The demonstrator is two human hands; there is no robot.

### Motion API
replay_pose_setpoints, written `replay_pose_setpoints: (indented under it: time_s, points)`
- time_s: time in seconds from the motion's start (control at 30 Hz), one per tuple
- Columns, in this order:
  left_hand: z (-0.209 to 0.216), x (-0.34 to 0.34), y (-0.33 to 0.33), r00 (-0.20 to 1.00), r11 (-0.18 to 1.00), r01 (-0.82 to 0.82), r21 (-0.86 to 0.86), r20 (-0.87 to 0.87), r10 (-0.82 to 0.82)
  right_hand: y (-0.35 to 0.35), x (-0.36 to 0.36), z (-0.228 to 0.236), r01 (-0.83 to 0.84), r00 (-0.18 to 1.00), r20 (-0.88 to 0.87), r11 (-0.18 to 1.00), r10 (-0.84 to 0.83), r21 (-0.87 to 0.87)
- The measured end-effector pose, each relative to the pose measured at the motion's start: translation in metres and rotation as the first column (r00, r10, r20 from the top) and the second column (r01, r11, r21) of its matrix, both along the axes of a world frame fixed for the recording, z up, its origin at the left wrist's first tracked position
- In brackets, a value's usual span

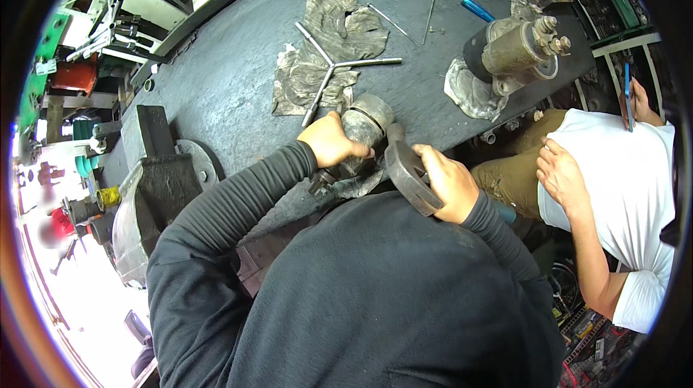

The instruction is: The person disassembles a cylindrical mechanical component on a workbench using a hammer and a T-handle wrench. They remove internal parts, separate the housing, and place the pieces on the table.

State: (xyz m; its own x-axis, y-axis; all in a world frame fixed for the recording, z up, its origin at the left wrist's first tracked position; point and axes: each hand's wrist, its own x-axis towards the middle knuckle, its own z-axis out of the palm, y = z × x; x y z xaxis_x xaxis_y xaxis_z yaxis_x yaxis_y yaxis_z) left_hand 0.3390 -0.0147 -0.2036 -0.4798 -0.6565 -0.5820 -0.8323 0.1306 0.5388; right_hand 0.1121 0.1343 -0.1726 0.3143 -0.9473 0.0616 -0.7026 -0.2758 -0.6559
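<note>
A dark, scuffed workbench (234,77) filled the upper half of my view, with a cluttered workshop bright along the left edge. Near the centre of the frame, at the bench's near edge, I had the grimy grey metal cylinder (368,117). The left hand (333,139) was closed on its left side, thumb along the body, some fingers hidden from me. Just to the right, the right hand (447,184) gripped a dark, thick-headed metal tool (411,175) whose top end stood close beside the cylinder; I could not tell whether they touched. Above them, a silver three-armed metal wrench (330,65) lay across stained grey cloths (361,34). At upper right I saw a large tan-and-black metal motor (512,49) and a slim blue-handled tool (477,9). At the right edge, a co-worker in a white shirt (613,179) held a blue-edged phone (629,99).
</note>
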Motion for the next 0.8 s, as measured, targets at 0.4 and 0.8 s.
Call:
replay_pose_setpoints:
  time_s: [0.4, 0.8]
  points:
    - [-0.030, 0.018, 0.013, 0.944, 0.949, -0.220, 0.226, -0.195, 0.265, -0.020, 0.009, 0.003, -0.115, 0.977, -0.174, 0.992, 0.123, 0.057]
    - [0.000, 0.023, 0.009, 0.958, 0.954, -0.177, 0.243, -0.178, 0.223, -0.028, 0.014, 0.007, -0.135, 0.972, -0.185, 0.989, 0.145, 0.063]
